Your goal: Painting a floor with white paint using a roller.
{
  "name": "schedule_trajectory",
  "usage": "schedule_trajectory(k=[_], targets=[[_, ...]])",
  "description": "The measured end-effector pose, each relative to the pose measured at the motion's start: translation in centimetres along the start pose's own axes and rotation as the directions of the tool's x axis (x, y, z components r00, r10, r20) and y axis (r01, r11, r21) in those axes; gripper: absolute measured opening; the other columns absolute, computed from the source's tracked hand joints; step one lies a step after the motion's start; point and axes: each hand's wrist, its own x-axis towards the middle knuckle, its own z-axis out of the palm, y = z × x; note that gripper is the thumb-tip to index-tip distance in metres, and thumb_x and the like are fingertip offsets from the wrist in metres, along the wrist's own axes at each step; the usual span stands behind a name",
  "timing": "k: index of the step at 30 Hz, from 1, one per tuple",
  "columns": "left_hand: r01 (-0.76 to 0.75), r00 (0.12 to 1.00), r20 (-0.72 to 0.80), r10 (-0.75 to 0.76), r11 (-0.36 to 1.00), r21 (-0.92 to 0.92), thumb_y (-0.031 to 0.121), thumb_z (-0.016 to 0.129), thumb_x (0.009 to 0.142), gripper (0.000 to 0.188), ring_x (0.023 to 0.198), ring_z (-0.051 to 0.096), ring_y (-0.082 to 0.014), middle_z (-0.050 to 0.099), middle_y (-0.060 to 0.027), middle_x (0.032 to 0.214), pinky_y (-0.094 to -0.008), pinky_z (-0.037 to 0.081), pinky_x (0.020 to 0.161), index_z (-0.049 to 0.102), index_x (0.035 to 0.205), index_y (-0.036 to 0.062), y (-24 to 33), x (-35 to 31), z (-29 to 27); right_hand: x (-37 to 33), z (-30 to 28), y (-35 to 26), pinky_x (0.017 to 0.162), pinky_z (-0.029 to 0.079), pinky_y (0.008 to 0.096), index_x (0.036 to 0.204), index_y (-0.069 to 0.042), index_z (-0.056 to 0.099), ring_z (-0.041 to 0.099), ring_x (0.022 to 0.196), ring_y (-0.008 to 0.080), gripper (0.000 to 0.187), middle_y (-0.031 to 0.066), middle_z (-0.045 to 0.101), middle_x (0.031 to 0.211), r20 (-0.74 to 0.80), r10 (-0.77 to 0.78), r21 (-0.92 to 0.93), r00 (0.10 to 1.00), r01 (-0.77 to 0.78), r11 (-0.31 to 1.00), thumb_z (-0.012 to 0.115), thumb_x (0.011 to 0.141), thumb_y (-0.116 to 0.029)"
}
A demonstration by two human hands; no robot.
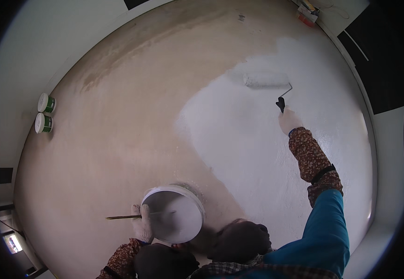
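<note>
My right hand (289,121), in a pale glove, is closed round the black handle of a paint roller (268,80). The wide white sleeve of the roller rests on the wet white coating, close to the border with the bare tan floor (132,125). Down at the lower left, my gloved left hand (142,227) grips the near-left rim of a white bucket (198,199). White paint (185,218) fills part of the bucket, which tilts toward me. A thin stick (122,217) crosses the rim at that hand, its far end reaching into the paint.
Two white tubs with green labels (48,103) stand by the left wall. A red box with small items (306,16) sits in the far right corner. White coating (257,139) covers the floor's right side up to the wall. My knees (241,242) are beside the bucket.
</note>
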Motion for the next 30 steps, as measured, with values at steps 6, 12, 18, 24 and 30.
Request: schedule_trajectory(k=[6,12,18,24,30], targets=[[0.056,0.997,0.052,-0.054,0.998,-0.041,0.032,0.05,0.101,0.03,0.086,0.051,-0.0108,0.055,-0.0045,0.095,-0.0294,0.046,0.073,0.052,0.107,0.0028,-0.6,0.1,-0.5,2.1,1.0,-4.3,0.091,0.049,0.053,0.114,0.001,0.057,0.061,0.105,0.0441,0.037,0.0264,0.064,0.11,-0.114,0.018,0.191,0.993,0.004,0.982,0.047,0.094,-0.028],[0.123,0.992,-0.005,-0.126,0.979,-0.16,0.031,0.049,0.101,0.031,0.091,0.047,-0.0131,0.052,-0.0068,0.099,-0.0298,0.043,0.082,0.05,0.105,-0.0001,-0.1,0.1,0.4,-8.9,2.6,-0.1,0.083,0.05,0.0556,0.115,0.001,0.049,0.063,0.096,0.0464,0.035,0.03,0.065,0.1,0.043,0.041,0.112,0.998,-0.045,0.993,0.046,0.096,-0.027],[0.123,0.991,0.051,-0.12,0.991,-0.05,0.037,0.048,0.1,0.041,0.101,0.05,-0.0176,0.053,-0.0091,0.111,-0.0314,0.041,0.091,0.049,0.118,-0.0005,0.3,0.1,0.1,-23.0,3.0,6.1,0.07,0.053,0.0542,0.113,-0.004,0.043,0.068,0.081,0.042,0.029,0.0211,0.069,0.086,0.277,0.15,-0.046,0.949,-0.143,0.989,0.046,0.099,-0.03],[0.251,0.949,0.183,-0.257,0.966,0.058,0.042,0.052,0.096,0.051,0.113,0.051,-0.0218,0.05,-0.0125,0.124,-0.0373,0.043,0.095,0.043,0.13,0.0043,1.3,0.9,-1.3,-36.0,7.3,14.8,0.061,0.051,0.0548,0.111,-0.006,0.043,0.067,0.069,0.0412,0.027,0.0194,0.067,0.077,0.31,0.229,-0.064,0.923,-0.22,0.973,0.051,0.096,-0.027],[0.379,0.831,0.426,-0.357,0.925,0.037,0.034,0.056,0.091,0.054,0.117,0.052,-0.0304,0.049,-0.0154,0.128,-0.0502,0.046,0.095,0.039,0.135,0.008,2.6,0.6,-1.4,-48.7,12.9,21.1,0.061,0.051,0.0535,0.111,-0.009,0.044,0.068,0.072,0.0393,0.025,0.0178,0.068,0.077,0.399,0.38,-0.148,0.834,-0.351,0.925,0.052,0.095,-0.028]])
